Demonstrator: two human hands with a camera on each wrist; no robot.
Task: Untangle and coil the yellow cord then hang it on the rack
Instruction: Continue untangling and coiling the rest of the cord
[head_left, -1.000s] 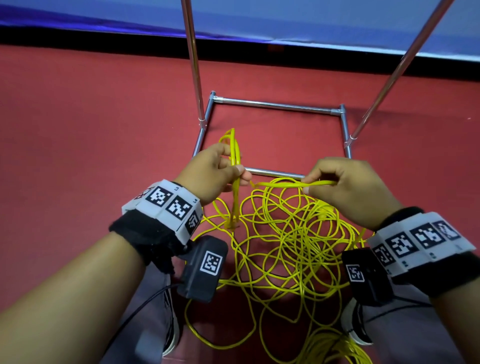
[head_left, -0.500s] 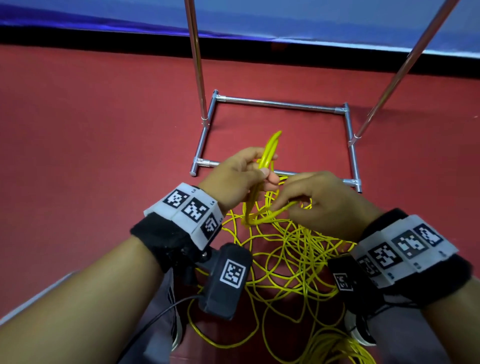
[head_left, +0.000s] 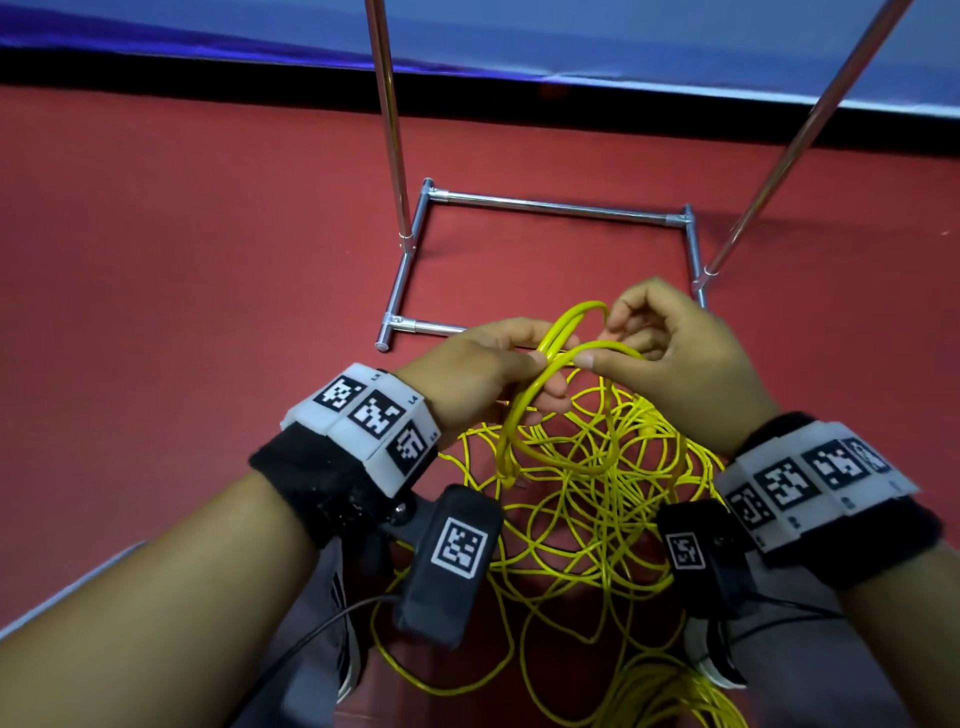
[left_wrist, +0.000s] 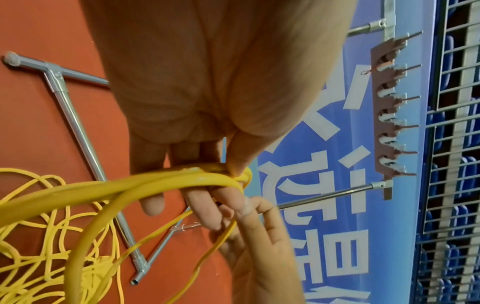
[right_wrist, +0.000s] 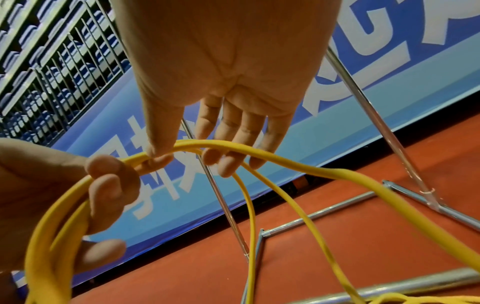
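A thin yellow cord (head_left: 582, 499) lies in a loose tangle on the red floor between my arms. My left hand (head_left: 483, 374) grips a small bundle of coiled loops (left_wrist: 161, 181) of it, thumb pressed on top. My right hand (head_left: 670, 358) pinches a strand (right_wrist: 215, 145) of the same cord right beside the left hand's loops, laying it against the bundle. The metal rack's base frame (head_left: 550, 208) stands on the floor just beyond my hands, with two uprights (head_left: 387, 119) rising. The brown hook board (left_wrist: 387, 111) of the rack shows in the left wrist view.
A blue banner wall (head_left: 571, 36) runs behind the rack, with railings (left_wrist: 457, 144) above it. My shoes (head_left: 348, 639) and grey trouser legs are at the bottom edge under the tangle. Red floor (head_left: 182, 260) stretches to the left.
My right hand has come up from the tangle with a strand and met the left hand's loops. The coil in my left hand has tipped to the right and gained a loop.
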